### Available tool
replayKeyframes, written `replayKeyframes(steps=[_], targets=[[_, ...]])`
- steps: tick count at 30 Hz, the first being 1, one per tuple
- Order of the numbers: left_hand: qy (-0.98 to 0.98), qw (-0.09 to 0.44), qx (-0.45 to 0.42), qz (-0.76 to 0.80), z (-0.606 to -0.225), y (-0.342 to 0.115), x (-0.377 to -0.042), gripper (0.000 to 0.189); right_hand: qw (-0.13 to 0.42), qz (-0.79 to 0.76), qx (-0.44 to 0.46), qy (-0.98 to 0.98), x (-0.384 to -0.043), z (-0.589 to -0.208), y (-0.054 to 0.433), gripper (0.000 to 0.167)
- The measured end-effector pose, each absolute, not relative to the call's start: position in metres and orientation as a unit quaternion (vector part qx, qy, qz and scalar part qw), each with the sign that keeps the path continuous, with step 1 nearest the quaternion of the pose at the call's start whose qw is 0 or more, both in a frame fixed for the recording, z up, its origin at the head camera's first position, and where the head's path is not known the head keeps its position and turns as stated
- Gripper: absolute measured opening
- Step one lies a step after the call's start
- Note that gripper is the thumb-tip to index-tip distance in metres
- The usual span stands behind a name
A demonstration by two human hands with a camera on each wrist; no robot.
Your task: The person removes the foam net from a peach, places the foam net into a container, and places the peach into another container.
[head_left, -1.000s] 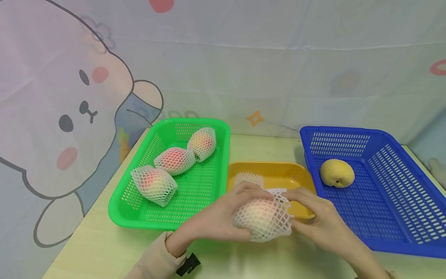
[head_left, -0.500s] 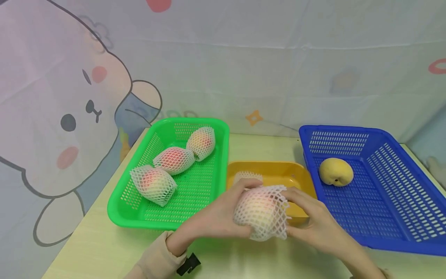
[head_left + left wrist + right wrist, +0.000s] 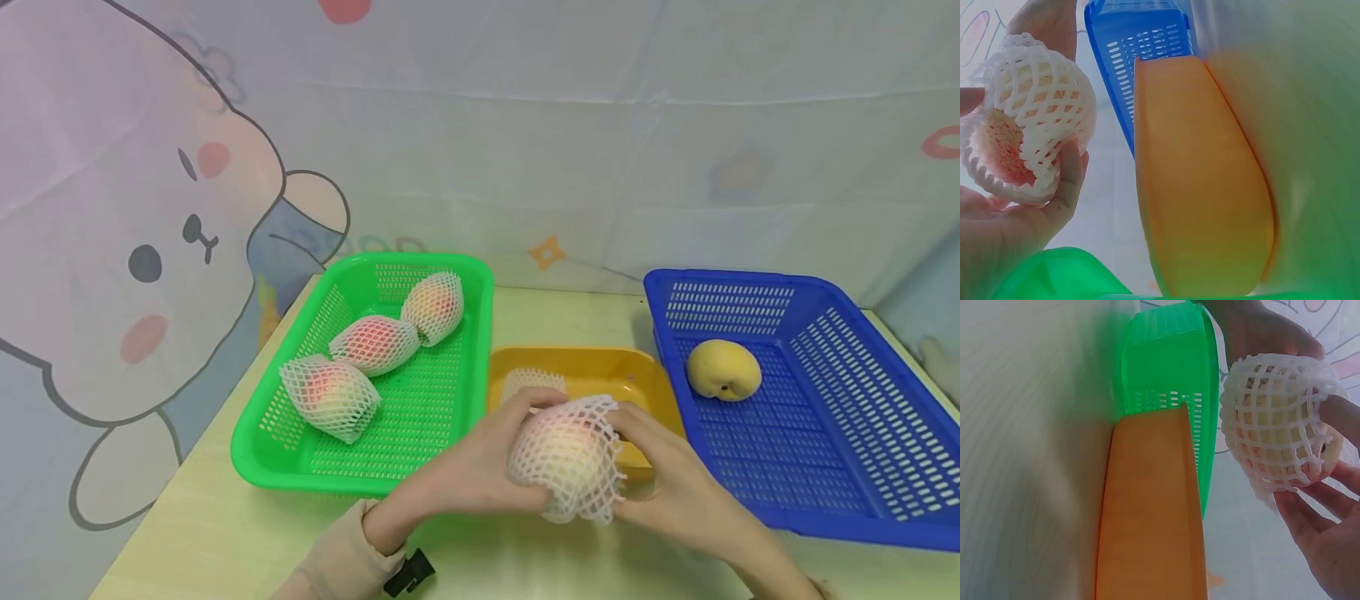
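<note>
Netted peach (image 3: 564, 467) held in the air between two hands, above the table and near the edge of the yellow tray (image 3: 637, 383). The left hand (image 3: 487, 458) grasps the fruit, its fingers and thumb curled round the body; the right hand (image 3: 671, 483) pinches the loose edge of the foam net (image 3: 604, 417) on the opposite side. Handling, as judged: the fruit is probably of moderate weight and firm enough to bear a cupped hold, though easily bruised if pressed at one point. The net appears light, soft and stretchy, liable to slide over the skin or tear at a strand. The widest part of the fruit offers the safest hold; the net is best taken by its rim. Appearance: rounded, pale yellow with a pink-red blush, speckled where the left wrist view shows bare skin through the net's opening; the right wrist view shows a dark spot there. The white diamond mesh ends in a ragged rim under the right fingertips. Left of the grip stands the green basket (image 3: 483, 350); right of it, the blue basket (image 3: 780, 467).
</note>
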State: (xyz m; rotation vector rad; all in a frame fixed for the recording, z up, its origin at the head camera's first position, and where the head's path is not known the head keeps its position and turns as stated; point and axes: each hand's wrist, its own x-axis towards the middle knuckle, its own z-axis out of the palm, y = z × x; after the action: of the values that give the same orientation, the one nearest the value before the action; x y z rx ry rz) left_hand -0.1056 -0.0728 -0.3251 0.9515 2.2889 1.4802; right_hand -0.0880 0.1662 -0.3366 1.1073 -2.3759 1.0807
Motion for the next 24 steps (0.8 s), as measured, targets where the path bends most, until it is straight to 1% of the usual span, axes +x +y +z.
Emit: replayKeyframes(steps=[6, 12, 24], targets=[[0.789, 0.124, 0.321, 0.508, -0.3249, -0.0723, -0.1044, 0.083, 0.154, 0.363, 0.374, -0.840, -0.0871, -0.3383, 0.1654, 0.077], [0.791, 0.120, 0.320, 0.508, -0.3239, -0.0723, -0.1037, 0.082, 0.154, 0.368, 0.383, -0.833, -0.0873, -0.3387, 0.1644, 0.079], [0.792, 0.114, 0.332, 0.499, -0.3240, -0.0735, -0.1037, 0.082, 0.155, 0.348, 0.366, -0.849, -0.0850, -0.3373, 0.1649, 0.077]])
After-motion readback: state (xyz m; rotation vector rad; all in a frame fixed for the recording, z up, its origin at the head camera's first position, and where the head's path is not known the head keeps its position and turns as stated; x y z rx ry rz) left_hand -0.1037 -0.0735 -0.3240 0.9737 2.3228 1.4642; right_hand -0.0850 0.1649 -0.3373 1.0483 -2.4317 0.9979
